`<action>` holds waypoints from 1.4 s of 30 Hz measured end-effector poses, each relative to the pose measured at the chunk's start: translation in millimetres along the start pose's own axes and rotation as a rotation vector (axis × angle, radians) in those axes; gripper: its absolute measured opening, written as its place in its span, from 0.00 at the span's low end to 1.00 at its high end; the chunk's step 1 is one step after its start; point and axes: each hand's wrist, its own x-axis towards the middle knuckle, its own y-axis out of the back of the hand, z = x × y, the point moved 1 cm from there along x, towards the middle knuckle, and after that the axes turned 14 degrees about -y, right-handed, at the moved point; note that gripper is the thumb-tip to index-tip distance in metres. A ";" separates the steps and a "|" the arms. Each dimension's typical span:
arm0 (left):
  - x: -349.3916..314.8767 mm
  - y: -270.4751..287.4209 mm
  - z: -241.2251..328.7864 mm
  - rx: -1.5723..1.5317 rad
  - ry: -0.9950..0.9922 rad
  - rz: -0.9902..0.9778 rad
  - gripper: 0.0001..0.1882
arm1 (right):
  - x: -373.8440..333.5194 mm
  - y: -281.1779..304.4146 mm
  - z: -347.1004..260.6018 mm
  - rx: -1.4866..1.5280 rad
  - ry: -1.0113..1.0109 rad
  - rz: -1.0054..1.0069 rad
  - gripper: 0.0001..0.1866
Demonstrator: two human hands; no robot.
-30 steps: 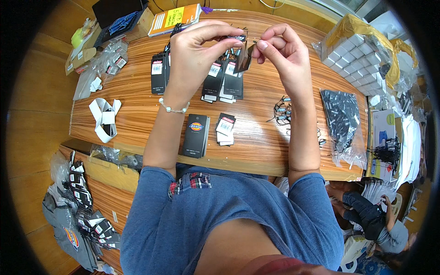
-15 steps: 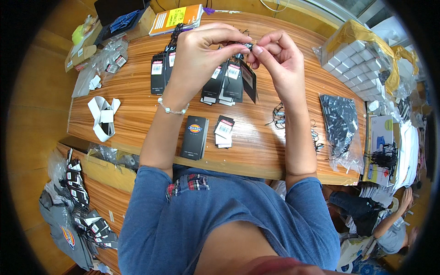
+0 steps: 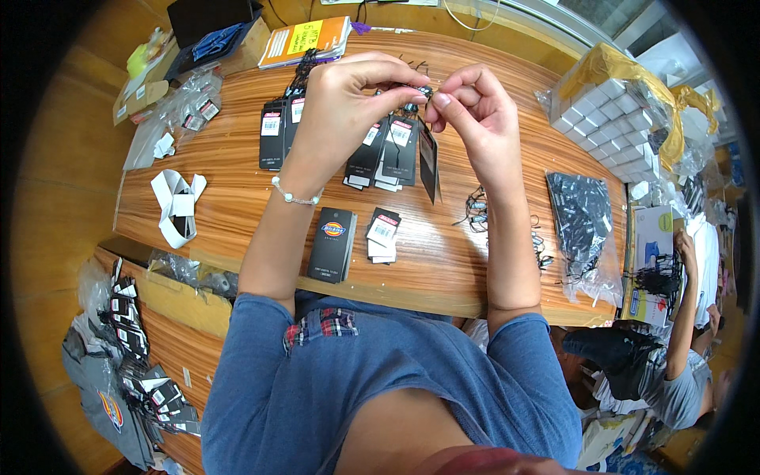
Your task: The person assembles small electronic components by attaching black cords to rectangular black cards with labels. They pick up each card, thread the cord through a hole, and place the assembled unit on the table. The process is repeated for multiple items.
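Above the table, my left hand [image 3: 352, 99] and my right hand [image 3: 475, 107] meet fingertip to fingertip, both pinched on a black tag string [image 3: 424, 92]. A black hang tag [image 3: 429, 166] dangles edge-on below them, and fingers hide part of the string. Behind and below my hands lie several black hang tags [image 3: 400, 158] with white stickers, their strings bunched at the top. Nearer me are a stack of black tags [image 3: 332, 245] with a coloured oval emblem and a small pile of stickered tags [image 3: 383, 229].
Loose black strings [image 3: 476, 210] lie by my right forearm, beside a clear bag of black string fasteners [image 3: 582, 218]. A wrapped block of small white boxes [image 3: 606, 103] stands far right. At left is a white ribbon roll [image 3: 176, 207]. Another person's arm [image 3: 685, 301] shows at right.
The dangling tag has swung to hang more upright and lower. My hands remain together on the string, fingers slightly shifted. The other person's arm at right has risen toward the boxes.
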 end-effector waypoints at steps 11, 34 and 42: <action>-1.1 11.3 3.7 -0.376 0.228 -0.134 0.08 | -2.3 -3.0 0.5 0.075 -0.035 -0.175 0.10; 7.9 1.8 9.2 0.133 -0.120 -0.059 0.21 | 10.1 9.2 18.6 0.365 -0.280 -0.358 0.11; -38.3 -24.3 -37.3 -0.529 0.205 -0.133 0.26 | 26.0 22.0 41.5 0.711 -0.287 -0.345 0.07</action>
